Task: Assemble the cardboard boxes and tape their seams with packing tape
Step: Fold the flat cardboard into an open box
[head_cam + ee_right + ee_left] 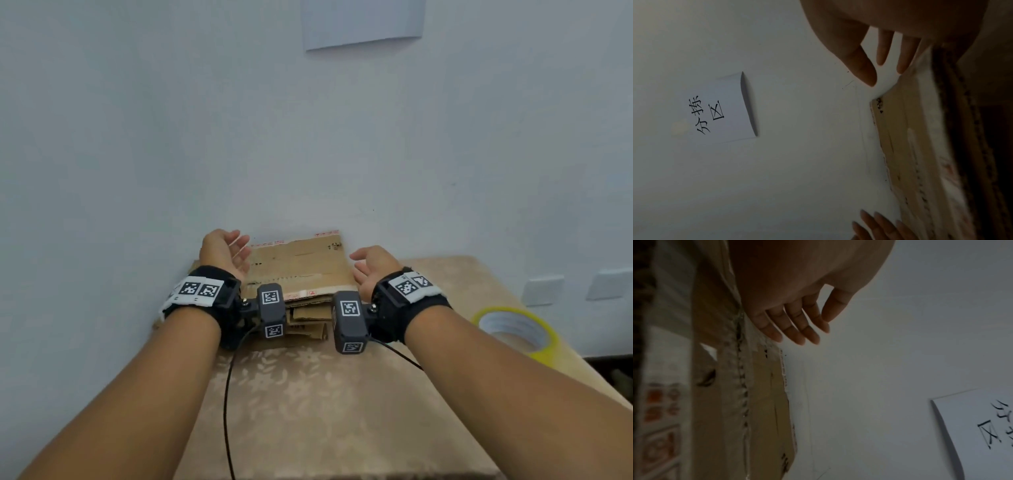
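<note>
A stack of flattened cardboard boxes [301, 270] lies on the table against the white wall, with old tape strips along its edges. My left hand [226, 251] hovers at the stack's left end, palm turned inward, fingers [795, 326] straight and holding nothing. My right hand [371, 267] sits at the stack's right end, fingers [865, 65] extended and relaxed, beside the cardboard [910, 138]. Neither hand grips the cardboard. A roll of yellow packing tape [513, 330] rests on the table to the right.
The table [325, 404] carries a beige patterned cloth. A white wall stands right behind the stack, with a paper sign [363, 24] stuck on it. Black cables [227, 394] run back from the wrist cameras. Wall sockets [544, 289] sit at the right.
</note>
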{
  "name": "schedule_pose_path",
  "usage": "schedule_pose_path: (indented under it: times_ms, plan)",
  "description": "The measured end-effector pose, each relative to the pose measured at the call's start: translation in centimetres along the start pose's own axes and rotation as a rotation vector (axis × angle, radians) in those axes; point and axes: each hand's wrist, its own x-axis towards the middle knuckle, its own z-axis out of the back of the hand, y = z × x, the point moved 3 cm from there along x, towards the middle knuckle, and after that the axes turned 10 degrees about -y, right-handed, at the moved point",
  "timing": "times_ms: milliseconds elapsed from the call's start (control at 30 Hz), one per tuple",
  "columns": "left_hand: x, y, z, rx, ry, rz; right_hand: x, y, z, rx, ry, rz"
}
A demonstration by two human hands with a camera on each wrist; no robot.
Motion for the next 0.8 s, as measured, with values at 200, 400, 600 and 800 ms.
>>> schedule_pose_path:
  times_ms: [200,400,600,800]
  plan:
    - [-0.2,1.2,-0.8,0.138,0.016,0.003,-1.2,0.1,0.2,-0.117,0.095,-0.027]
    - [-1.0,1.2,-1.0,0.159,0.053,-0.006,-1.0,-0.1,1.0,-0.128,0.055,0.037]
    - [-1.3,-0.8,-0.2,0.126,-0.013,-0.122,-0.6,2.0,3.8,-0.03,-0.001,0.047]
    - [-1.0,-0.3,0.4,0.209,-0.065,-0.126,0.5,3.9,7.3,-0.011,-0.012,0.038]
